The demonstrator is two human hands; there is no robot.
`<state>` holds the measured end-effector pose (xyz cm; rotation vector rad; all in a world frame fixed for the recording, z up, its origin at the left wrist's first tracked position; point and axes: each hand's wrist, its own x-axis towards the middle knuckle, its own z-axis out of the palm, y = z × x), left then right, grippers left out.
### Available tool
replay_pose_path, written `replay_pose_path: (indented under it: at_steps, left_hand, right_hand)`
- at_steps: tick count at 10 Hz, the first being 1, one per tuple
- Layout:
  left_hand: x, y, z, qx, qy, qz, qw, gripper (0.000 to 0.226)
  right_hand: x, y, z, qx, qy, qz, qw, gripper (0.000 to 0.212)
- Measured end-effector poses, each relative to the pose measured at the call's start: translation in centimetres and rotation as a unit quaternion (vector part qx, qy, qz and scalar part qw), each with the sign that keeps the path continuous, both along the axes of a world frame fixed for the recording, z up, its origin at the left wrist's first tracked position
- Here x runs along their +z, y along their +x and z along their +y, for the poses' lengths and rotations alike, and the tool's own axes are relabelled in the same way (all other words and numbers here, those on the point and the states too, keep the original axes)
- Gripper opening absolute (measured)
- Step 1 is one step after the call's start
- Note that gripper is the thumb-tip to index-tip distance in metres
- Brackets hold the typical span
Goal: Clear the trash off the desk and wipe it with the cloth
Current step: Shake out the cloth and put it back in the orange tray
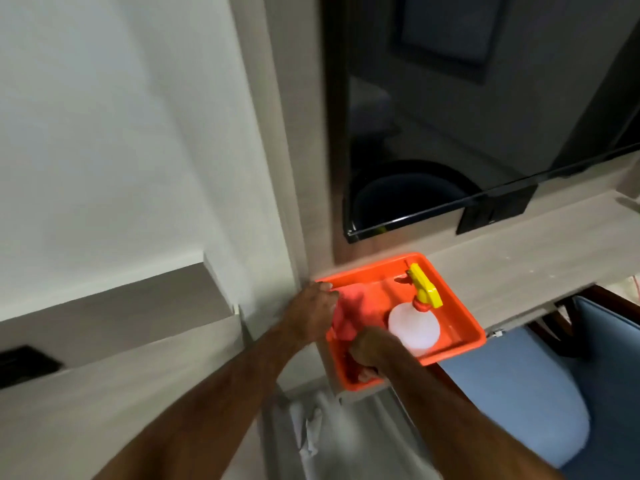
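Note:
An orange tray (465,329) sits at the left end of the pale wooden desk (526,258), its near corner hanging past the desk's front edge. Inside lie a crumpled pink cloth (351,308) and a white spray bottle (414,329) with a yellow trigger, lying on its side. My left hand (311,315) is closed over the tray's left rim, touching the cloth. My right hand (369,348) grips the tray's near rim, fingers curled under it. The view is blurred by motion.
A black screen (450,133) stands at the back of the desk above the tray. A blue padded chair (519,393) is tucked under the desk on the right. Something white and crumpled (308,427) lies low below the tray. A white wall and ledge fill the left.

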<state>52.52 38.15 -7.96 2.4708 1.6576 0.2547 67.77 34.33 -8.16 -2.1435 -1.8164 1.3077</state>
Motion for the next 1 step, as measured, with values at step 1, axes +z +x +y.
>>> replay_pose_path:
  at_steps: [1]
  left_hand:
    - [5.2,-4.88,-3.92,0.032,0.143,0.028,0.989,0.027]
  right_hand:
    - [4.8,-2.28,-0.02,0.086,0.047,-0.09,0.991,0.033]
